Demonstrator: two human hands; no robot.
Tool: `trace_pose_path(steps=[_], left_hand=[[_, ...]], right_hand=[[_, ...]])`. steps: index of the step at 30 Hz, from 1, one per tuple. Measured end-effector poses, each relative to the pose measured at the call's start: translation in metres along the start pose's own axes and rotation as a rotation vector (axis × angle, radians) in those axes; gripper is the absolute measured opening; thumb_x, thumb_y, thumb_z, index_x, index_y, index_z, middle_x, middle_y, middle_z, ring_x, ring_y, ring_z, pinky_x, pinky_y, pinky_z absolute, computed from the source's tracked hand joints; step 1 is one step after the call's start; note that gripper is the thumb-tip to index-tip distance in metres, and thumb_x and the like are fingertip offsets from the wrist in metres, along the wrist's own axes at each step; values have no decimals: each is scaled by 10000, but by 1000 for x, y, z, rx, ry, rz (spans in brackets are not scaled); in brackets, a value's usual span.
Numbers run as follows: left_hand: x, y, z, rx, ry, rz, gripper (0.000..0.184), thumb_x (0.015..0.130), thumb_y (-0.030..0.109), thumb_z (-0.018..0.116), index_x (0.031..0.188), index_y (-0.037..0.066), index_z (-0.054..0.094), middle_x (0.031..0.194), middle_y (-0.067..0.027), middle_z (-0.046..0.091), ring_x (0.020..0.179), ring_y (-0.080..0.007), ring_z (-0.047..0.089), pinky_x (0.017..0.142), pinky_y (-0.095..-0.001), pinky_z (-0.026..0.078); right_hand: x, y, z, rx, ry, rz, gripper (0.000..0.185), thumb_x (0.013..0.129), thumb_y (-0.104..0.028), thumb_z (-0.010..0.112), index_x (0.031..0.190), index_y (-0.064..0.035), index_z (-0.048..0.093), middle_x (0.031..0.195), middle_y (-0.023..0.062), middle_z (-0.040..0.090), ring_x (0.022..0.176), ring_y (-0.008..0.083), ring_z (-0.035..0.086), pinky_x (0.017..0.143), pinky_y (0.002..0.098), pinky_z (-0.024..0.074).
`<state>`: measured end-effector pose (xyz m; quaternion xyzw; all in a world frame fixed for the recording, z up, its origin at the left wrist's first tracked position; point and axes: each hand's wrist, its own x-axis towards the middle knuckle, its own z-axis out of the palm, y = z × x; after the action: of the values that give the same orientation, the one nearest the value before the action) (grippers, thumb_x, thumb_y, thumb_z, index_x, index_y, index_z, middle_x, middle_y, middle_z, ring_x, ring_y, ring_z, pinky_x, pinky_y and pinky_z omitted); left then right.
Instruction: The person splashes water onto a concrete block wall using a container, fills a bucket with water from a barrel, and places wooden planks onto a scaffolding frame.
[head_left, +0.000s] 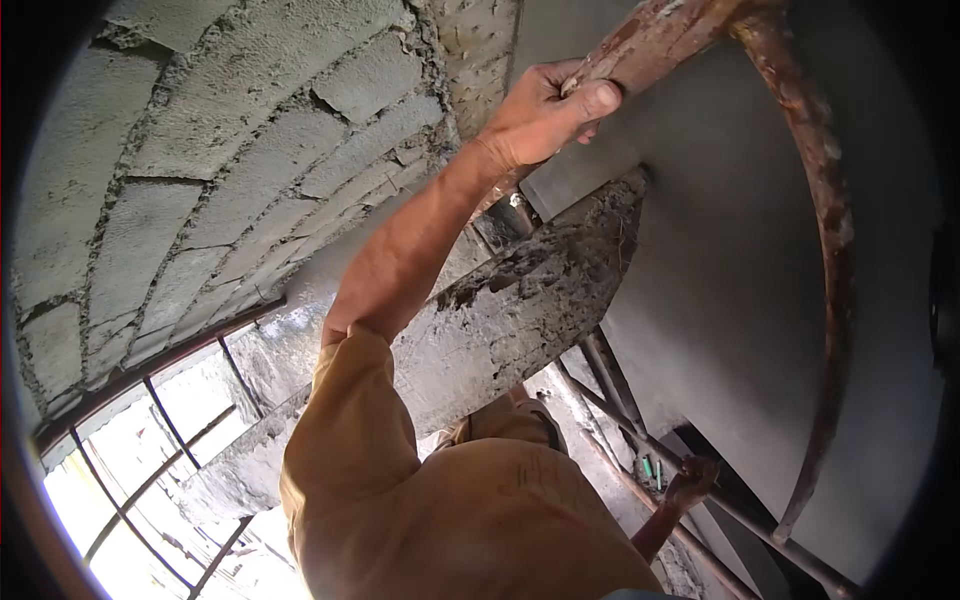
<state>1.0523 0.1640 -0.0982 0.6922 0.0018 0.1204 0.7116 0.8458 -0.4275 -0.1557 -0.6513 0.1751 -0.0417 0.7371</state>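
Observation:
Raised at the top, my left hand (pixel 560 112) wraps around a thick, rough wooden pole (pixel 665 40), with the thumb along its side. A thinner curved branch (pixel 828 230) runs down from the pole's upper end on the right. Lower right, my right hand (pixel 692 482) is small in view, its fingers curled around a diagonal pole (pixel 760 530). Between the hands lies a wide, mortar-crusted plank (pixel 520 310), beyond my torso in the yellow-brown shirt.
A rough block wall (pixel 250 160) fills the upper left. Smooth grey plaster (pixel 720 280) covers the right side. A metal bar grid (pixel 165 430) crosses a bright opening at lower left. Small green objects (pixel 652 468) lie near my right hand.

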Motion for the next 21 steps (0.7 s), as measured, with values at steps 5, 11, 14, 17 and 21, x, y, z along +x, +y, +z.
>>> trace_pose_path(steps=[5,11,14,17,21], left_hand=[[9,-3,0,-50,45,-58,782,697,716,669,981,-12,659,665,-17,551,602,-90,541,591,-269,480],[22,8,5,88,65,127,769,797,781,453,748,24,577,615,-78,586,592,-152,597,563,-296,484],[24,21,3,97,77,89,784,794,791,440,721,22,576,613,-79,587,591,-158,595,569,-304,484],[25,24,-1,-53,38,-7,742,697,734,648,847,7,619,591,-17,513,581,-96,532,547,-259,440],[28,25,-1,101,-15,77,820,770,818,434,716,11,568,620,-78,580,590,-158,589,566,-315,471]], right_hand=[[-5,-3,18,-9,115,-19,191,919,-199,505,765,-87,489,624,17,455,552,136,416,636,324,431],[-18,-13,29,54,19,-29,257,917,-164,472,692,-123,354,592,10,351,575,133,364,602,308,341],[-22,-18,27,74,-44,-39,271,919,-188,484,694,-127,346,598,9,342,577,134,356,599,310,335],[-25,-25,30,41,-58,-36,284,922,-193,490,692,-133,335,592,5,318,569,134,343,594,312,331],[-24,-22,35,98,36,-41,280,925,-174,491,698,-134,333,584,5,322,556,131,345,596,312,338]])
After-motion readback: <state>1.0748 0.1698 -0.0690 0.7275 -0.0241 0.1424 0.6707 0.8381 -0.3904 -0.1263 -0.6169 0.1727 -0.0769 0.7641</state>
